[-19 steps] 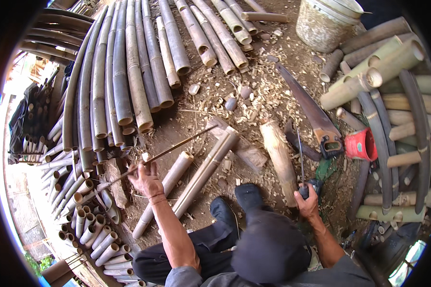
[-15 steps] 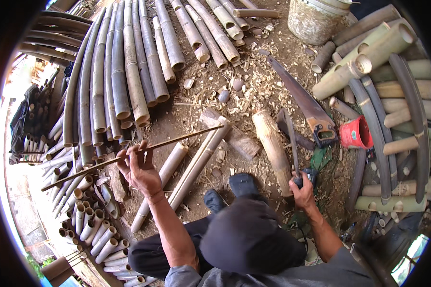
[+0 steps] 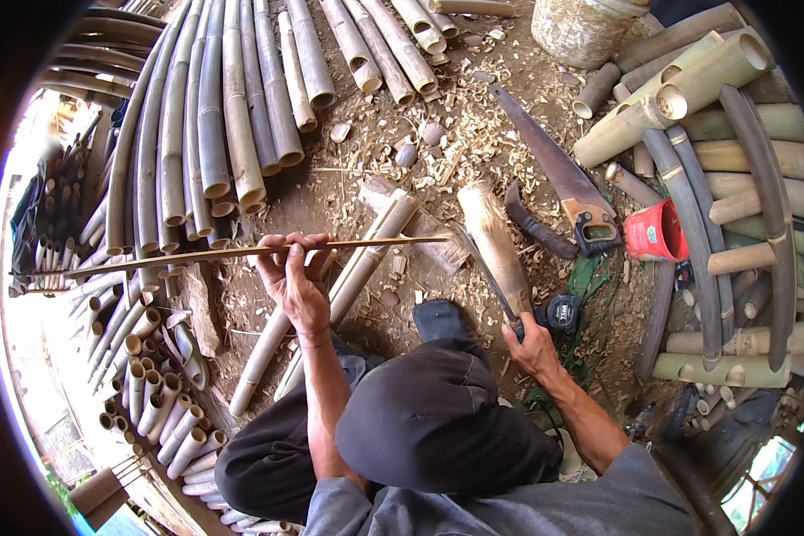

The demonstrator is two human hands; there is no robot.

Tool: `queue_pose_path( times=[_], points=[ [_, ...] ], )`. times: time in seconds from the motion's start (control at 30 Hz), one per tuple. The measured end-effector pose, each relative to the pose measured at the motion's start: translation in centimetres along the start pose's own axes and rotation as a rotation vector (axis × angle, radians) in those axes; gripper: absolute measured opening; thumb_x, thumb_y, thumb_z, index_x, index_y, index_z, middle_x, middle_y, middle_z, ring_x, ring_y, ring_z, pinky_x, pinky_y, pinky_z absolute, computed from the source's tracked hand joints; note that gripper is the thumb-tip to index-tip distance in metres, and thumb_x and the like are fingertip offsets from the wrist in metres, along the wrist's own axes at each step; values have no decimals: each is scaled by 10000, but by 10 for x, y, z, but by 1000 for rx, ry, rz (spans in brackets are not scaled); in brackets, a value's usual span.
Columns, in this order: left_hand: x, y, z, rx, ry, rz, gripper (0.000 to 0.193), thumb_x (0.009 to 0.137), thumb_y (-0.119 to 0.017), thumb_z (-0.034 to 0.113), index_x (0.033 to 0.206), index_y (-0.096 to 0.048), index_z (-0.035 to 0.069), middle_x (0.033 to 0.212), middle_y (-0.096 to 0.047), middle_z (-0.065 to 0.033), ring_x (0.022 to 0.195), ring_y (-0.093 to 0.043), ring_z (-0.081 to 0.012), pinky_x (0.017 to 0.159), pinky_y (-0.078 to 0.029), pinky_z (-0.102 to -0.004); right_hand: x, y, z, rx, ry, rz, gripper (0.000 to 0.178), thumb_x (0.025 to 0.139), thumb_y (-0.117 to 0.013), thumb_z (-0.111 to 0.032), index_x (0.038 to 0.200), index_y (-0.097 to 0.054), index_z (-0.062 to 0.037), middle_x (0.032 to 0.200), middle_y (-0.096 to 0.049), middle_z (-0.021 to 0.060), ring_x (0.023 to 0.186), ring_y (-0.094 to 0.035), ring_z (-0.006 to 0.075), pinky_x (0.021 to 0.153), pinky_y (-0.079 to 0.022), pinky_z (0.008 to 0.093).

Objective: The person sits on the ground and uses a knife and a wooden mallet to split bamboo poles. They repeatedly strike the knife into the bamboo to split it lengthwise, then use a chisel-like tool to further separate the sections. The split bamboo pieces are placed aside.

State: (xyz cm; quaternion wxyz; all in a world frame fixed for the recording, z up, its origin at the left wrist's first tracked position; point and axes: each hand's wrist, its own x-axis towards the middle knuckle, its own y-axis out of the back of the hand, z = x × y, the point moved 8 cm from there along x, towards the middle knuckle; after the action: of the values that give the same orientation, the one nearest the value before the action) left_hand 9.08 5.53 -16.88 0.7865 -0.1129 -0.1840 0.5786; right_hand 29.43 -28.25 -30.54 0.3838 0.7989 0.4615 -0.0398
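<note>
Raised at the left, my left hand (image 3: 297, 286) pinches a long thin bamboo strip (image 3: 384, 243) between thumb and fingers. The strip lies nearly level across the view, its right end close to the tip of a knife. My right hand (image 3: 536, 347) is closed around the dark handle of that knife (image 3: 484, 271), whose blade slants up and left beside a short peeled log (image 3: 493, 228). Under the strip, split and whole bamboo lengths (image 3: 380, 241) rest on a flat wooden block (image 3: 438, 234). A dark cap and knees hide part of the ground.
A handsaw (image 3: 552, 161), a curved dark piece (image 3: 536, 221), a tape measure (image 3: 564, 313) and a red container (image 3: 654, 234) lie at the right. Bamboo poles (image 3: 213, 116) fan out at the far left, with cut tubes (image 3: 188, 438) stacked below. Shavings cover the soil near a whitish bucket (image 3: 572, 31).
The strip has swung from a slant to nearly level, and my left hand has moved right and up. My right hand has brought the knife left, its blade now tilting left across the log's edge.
</note>
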Motion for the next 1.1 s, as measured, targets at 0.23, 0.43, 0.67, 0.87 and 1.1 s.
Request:
queue_pose_path(
  times=[0.23,0.43,0.67,0.87,1.1],
  points=[
    [-5,16,-13,7,-2,49,207,1001,-438,0,1175,-425,111,944,-581,-80,903,-658,-228,883,-595,-458,7,-5,-6,-125,74,-6,395,946,-603,-331,1124,-542,16,890,-640,341,865,-626,522,737,-505,536],
    [-10,32,-12,50,-9,114,190,978,-429,-21,1113,-418,112,909,-566,-84,872,-645,-216,861,-603,-451,-9,19,-78,128,403,212,284,904,-666,-167,1073,-549,30,759,-638,227,708,-681,386,643,-540,430],
    [-20,51,-22,30,46,178,214,989,-394,-27,1158,-390,104,945,-549,-87,852,-636,-211,872,-601,-451,6,-14,-8,-95,-4,-119,358,918,-629,-329,990,-554,13,788,-656,301,813,-652,501,675,-522,519],
    [-16,64,-27,-17,17,195,185,982,-423,-21,1119,-394,100,935,-547,-89,863,-642,-224,861,-600,-455,-1,8,-44,77,260,183,350,918,-632,-281,1087,-556,16,782,-649,291,773,-636,521,646,-525,505],
    [-23,78,-35,-47,39,249,187,972,-433,-16,1107,-433,113,931,-556,-87,867,-655,-237,861,-606,-461,10,2,-18,-143,46,-95,371,927,-611,-350,1020,-592,8,796,-649,303,820,-648,494,697,-517,526]
  ],
)
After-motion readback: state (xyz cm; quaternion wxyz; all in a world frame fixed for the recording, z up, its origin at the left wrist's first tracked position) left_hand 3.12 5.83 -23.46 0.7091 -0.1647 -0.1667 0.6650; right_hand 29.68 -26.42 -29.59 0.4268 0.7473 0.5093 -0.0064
